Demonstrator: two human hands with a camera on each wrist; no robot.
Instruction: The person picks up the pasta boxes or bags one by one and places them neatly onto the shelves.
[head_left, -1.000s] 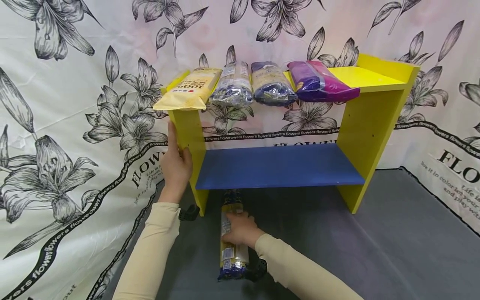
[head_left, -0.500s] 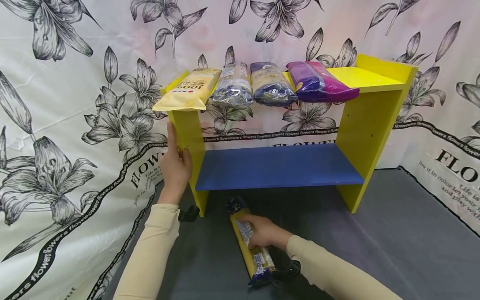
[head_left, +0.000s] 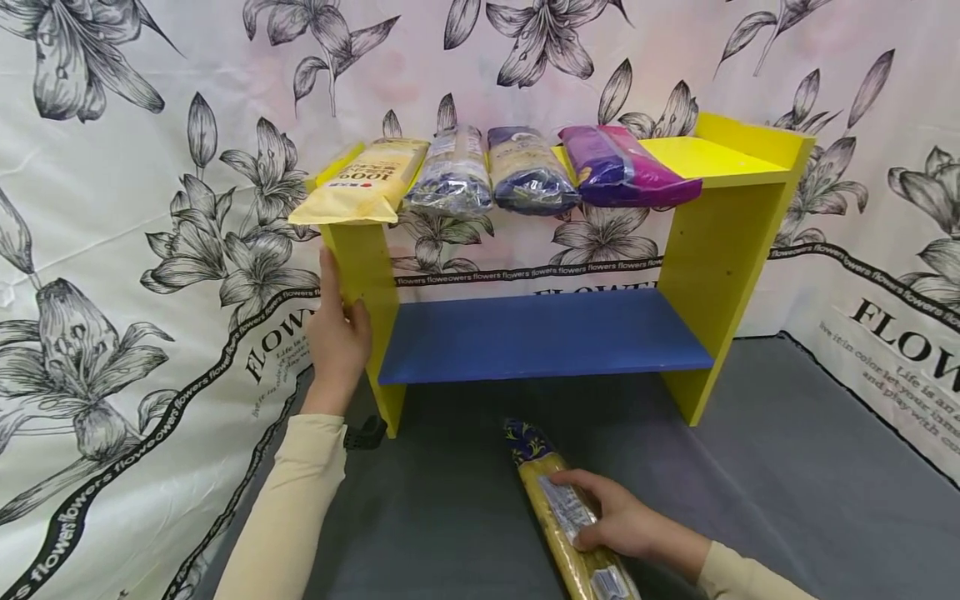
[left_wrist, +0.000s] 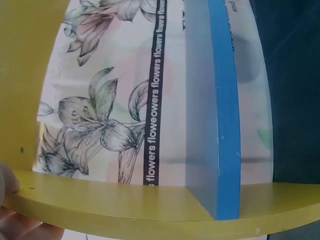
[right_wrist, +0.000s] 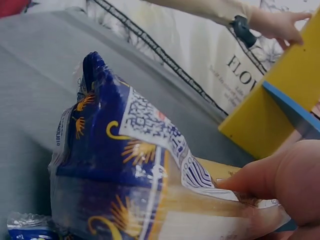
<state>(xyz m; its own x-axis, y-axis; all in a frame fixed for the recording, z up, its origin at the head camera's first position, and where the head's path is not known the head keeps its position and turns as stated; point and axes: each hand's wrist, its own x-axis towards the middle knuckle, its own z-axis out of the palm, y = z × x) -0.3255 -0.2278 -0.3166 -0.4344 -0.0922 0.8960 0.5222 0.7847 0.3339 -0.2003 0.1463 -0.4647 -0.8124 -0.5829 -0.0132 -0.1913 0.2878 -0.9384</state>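
My right hand holds a long gold-and-blue pasta packet by its middle, thumb and fingers on its two sides. The packet lies slanted over the grey tabletop, in front of the shelf; its near end runs out of the head view. In the right wrist view its blue end fills the middle, with a white printed label on it. My left hand grips the left yellow side panel of the shelf unit, thumb inside and fingers outside, as the left wrist view partly shows.
Across the yellow top shelf lie several packets: a yellow one, two clear-and-blue ones and a purple one. Below is a blue board. A blue-and-clear wrapper end shows at the right wrist view's lower left.
My right hand has drawn the pasta packet from below the blue board toward me and to the right, turning it slantwise. My left hand has stayed on the side panel.
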